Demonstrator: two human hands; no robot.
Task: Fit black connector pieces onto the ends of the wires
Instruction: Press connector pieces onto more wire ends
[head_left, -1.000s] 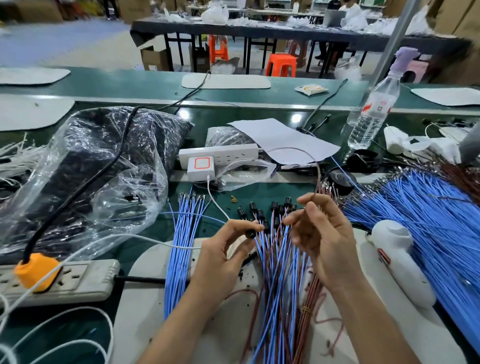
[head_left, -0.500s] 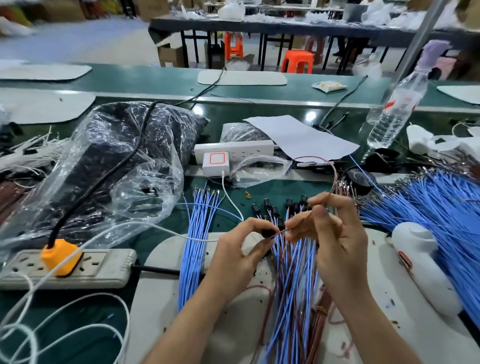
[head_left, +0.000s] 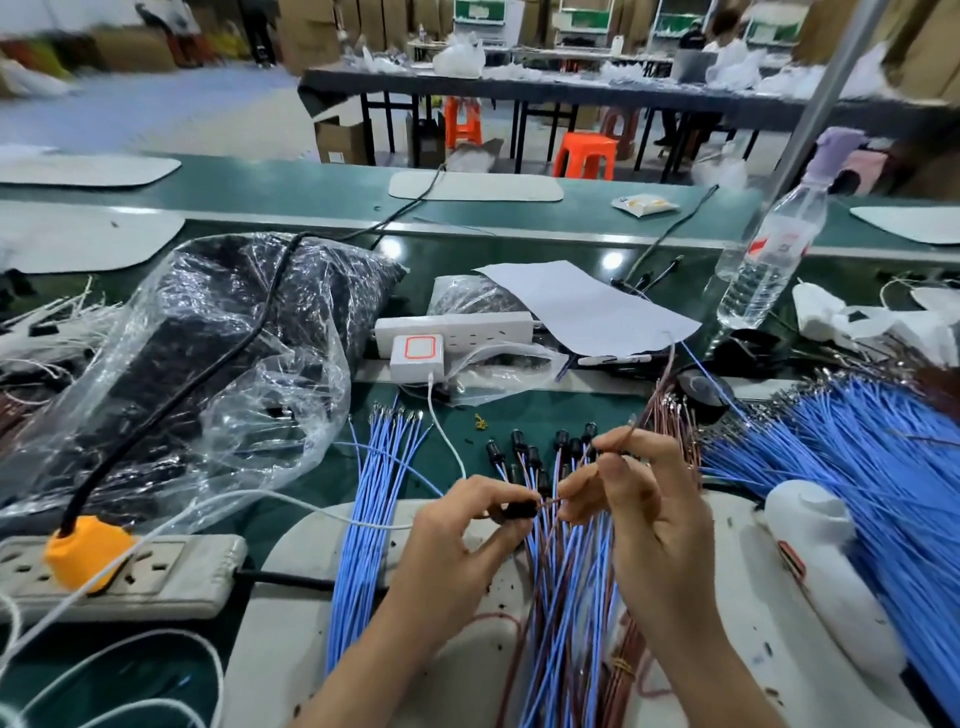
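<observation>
My left hand pinches a small black connector piece between thumb and forefinger. My right hand pinches a thin brown wire whose tip meets the connector's right end; a second brown wire end sticks up from its upper fingers. Under both hands lies a pile of blue and brown wires, several capped with black connectors at their far ends. A separate bundle of bare-ended blue wires lies to the left.
A big fan of blue wires fills the right, beside a white tool. A plastic bag of dark parts lies left, power strips with an orange plug front left. A water bottle stands back right.
My hands have come together: the right hand brought the brown wire's tip to the connector held in my left hand. The camera view shifted slightly.
</observation>
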